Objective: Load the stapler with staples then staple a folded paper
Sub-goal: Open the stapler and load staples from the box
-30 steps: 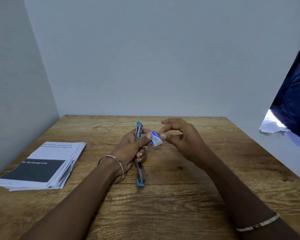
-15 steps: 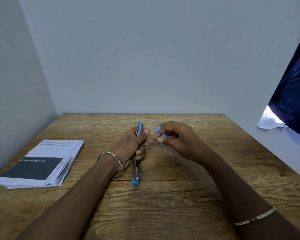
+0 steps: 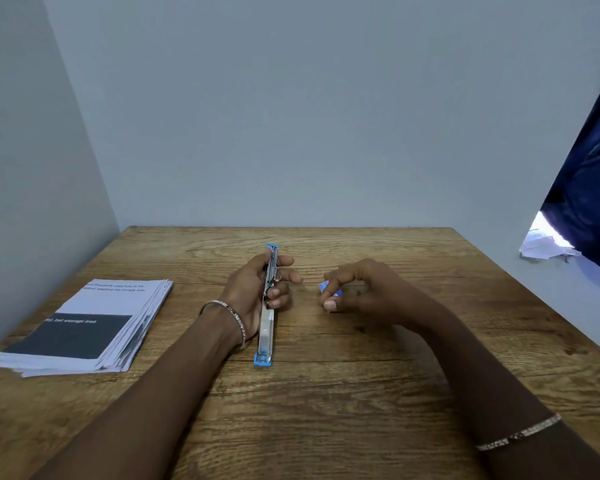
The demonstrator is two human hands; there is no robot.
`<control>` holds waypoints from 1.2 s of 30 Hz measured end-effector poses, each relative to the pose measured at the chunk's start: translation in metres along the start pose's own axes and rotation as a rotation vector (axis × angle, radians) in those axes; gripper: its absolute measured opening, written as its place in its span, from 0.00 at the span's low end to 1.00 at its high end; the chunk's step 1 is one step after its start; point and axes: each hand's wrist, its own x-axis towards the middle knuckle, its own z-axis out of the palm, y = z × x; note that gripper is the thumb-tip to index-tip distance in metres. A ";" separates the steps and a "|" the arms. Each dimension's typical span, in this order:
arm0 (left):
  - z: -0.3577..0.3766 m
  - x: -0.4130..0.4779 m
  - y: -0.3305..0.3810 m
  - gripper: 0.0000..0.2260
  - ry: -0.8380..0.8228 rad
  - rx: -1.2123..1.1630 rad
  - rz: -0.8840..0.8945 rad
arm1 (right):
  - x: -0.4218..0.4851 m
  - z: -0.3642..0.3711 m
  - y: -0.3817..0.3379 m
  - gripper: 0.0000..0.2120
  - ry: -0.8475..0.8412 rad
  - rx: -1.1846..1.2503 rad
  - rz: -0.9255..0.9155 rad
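Note:
A blue and silver stapler (image 3: 268, 320), swung fully open into one long strip, lies along the middle of the wooden table (image 3: 326, 393). My left hand (image 3: 257, 292) grips it around the hinge, its near end resting on the wood. My right hand (image 3: 357, 289) is a short way to the right, low over the table, fingers curled around a small blue staple box (image 3: 328, 286) that is mostly hidden. A stack of printed paper (image 3: 87, 323) with a dark band lies at the left.
Grey walls close the table on the left, back and right. A dark blue cloth (image 3: 593, 188) and some crumpled white paper (image 3: 544, 244) show through a gap at the right.
My right hand took the staple box from beside my left thumb and carried it right and down toward the table. The stapler's near end settled on the wood.

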 end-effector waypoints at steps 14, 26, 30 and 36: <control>0.005 -0.004 -0.004 0.15 -0.099 -0.065 -0.047 | 0.004 0.009 -0.016 0.07 0.380 0.390 -0.150; 0.003 -0.001 -0.009 0.12 -0.195 -0.075 -0.127 | 0.005 0.020 -0.021 0.08 0.462 0.290 -0.197; 0.004 -0.002 -0.010 0.19 -0.204 -0.071 -0.136 | 0.005 0.025 -0.023 0.07 0.474 0.291 -0.224; 0.006 -0.003 -0.010 0.24 -0.207 -0.097 -0.148 | 0.007 0.032 -0.026 0.06 0.514 0.263 -0.243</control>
